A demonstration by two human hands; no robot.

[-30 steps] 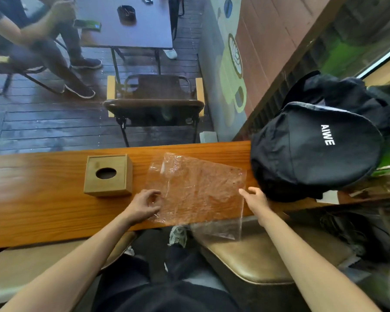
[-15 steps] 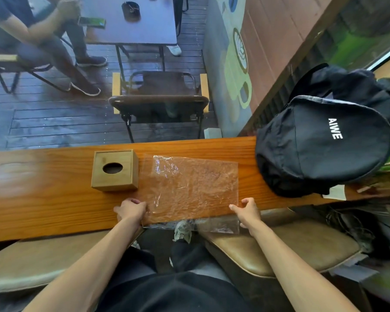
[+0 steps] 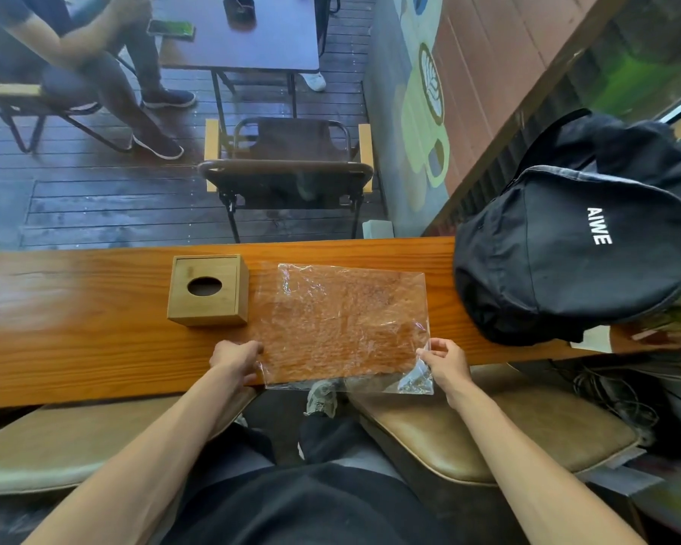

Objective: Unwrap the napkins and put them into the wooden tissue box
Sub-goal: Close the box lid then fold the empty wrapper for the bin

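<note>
The counter point(image 3: 75, 328) runs across the view, with a black bag point(image 3: 574, 261) at its right end, well right of the box point(image 3: 209, 289). Just right of the box lies the clear wrapper point(image 3: 346, 324), flat, its near edge overhanging the counter. No napkins are visible; whether they are already in the box I cannot tell. The left hand point(image 3: 236, 359) pinches the wrapper's near left corner, the right hand point(image 3: 445, 363) its near right corner. The slick film could slip free and slide off the edge.
</note>
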